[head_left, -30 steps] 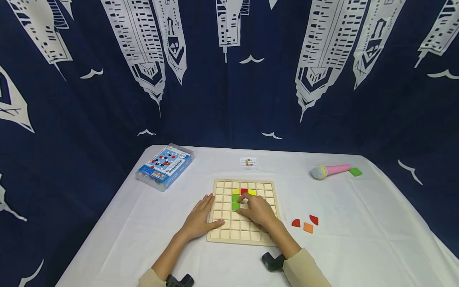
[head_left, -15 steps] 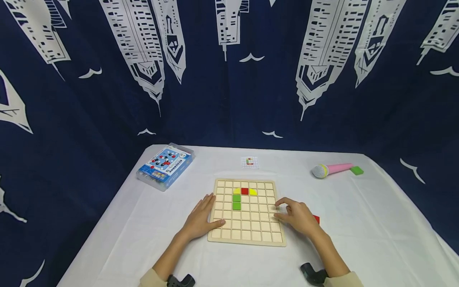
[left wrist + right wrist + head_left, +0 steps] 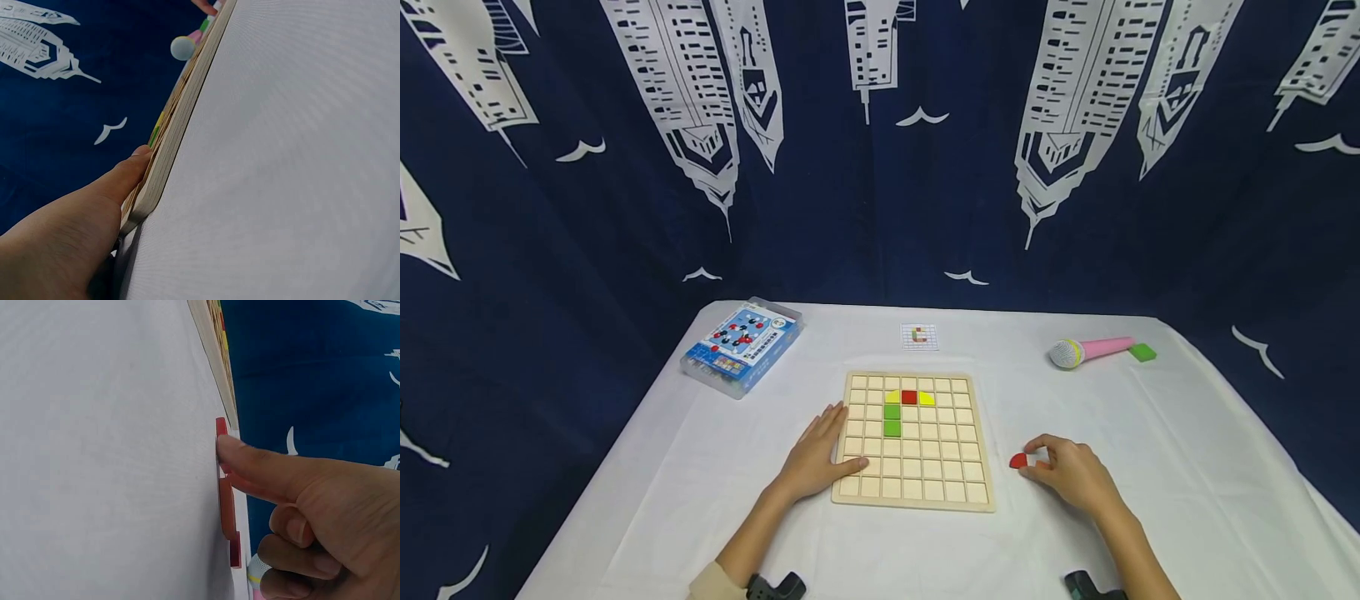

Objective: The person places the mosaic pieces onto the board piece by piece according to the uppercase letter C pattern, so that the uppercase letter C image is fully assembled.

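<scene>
A square wooden grid board (image 3: 925, 475) lies on the white table. On it are two green square tiles (image 3: 892, 419), a red square tile (image 3: 909, 397) and two yellow tiles (image 3: 927, 399). My left hand (image 3: 818, 454) rests along the board's left edge, fingers extended, its thumb over the surface. Right of the board, my right hand (image 3: 1071, 473) pinches a red quarter-round tile (image 3: 1017, 461) between thumb and index finger. In the right wrist view, the thumb covers part of that tile; an orange tile (image 3: 227, 509) and another red tile (image 3: 235, 550) lie close by, hidden in the head view.
A pattern card (image 3: 919, 337) lies behind the board. The blue-labelled plastic box (image 3: 742, 347) stands at the back left. At the back right are a pink toy microphone (image 3: 1090, 350) and a green tile (image 3: 1142, 352). A dark blue printed curtain (image 3: 880, 208) hangs behind the table.
My right hand has left the board, moving right to the loose tiles, and now has its fingertips on the red quarter-round tile. My left hand has stayed at the board's edge.
</scene>
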`<state>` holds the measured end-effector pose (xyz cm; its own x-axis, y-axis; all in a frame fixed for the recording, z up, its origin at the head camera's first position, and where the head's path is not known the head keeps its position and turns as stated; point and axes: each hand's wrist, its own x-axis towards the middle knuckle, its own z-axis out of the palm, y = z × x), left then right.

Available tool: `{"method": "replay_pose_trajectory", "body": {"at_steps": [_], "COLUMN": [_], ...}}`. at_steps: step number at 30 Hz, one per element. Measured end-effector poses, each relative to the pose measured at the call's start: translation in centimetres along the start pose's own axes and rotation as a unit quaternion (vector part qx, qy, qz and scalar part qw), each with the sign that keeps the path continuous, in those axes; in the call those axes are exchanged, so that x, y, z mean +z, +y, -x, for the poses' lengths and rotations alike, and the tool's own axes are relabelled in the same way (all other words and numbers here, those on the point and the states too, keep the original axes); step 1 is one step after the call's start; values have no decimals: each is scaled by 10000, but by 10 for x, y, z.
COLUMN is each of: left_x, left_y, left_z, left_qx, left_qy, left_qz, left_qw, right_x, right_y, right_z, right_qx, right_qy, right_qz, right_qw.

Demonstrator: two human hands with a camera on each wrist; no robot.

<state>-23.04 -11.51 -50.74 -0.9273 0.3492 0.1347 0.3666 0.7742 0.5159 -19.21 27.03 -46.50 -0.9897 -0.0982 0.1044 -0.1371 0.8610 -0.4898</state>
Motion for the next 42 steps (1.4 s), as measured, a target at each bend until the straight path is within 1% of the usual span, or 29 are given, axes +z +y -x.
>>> {"method": "replay_pose_trajectory", "body": {"at_steps": [3,10,15,19,26,29,31,35,38,42], "left_x": [0,0,-1,-2,-1,-1,-1,0,0,-1], "left_y": [1,1,1,1,1,2,2,0,0,1], "left_z": [0,0,1,0,1,1,1,0,0,0], "left_qx": [16,1,10,15,68,77,67,22,4,2], "left_qy": [15,-12,-43,-25,27,25,21,4,-2,10], "left_qz": [39,16,24,80,75,137,131,75,81,115], "left_qw": [10000,10000,10000,10000,9999,9999,9999,10000,10000,9999], "right_x": [2,7,11,12,8,8,9,16,27,45], "right_y": [1,3,-4,-8,-4,-3,-6,-25,-48,-80], "right_z": [-3,-16,-21,-23,-20,-21,-22,-30,-37,-43], "right_qx": [-38,-155,-263,-278,-67,-129,-251,-544,-761,-1224], "right_qy": [48,201,78,49,101,136,203,263,165,23], "right_qz": [38,76,-39,21,130,91,63,-26,-81,-93], "right_qw": [10000,9996,9996,9996,9998,9998,9995,9982,9969,9924]}}
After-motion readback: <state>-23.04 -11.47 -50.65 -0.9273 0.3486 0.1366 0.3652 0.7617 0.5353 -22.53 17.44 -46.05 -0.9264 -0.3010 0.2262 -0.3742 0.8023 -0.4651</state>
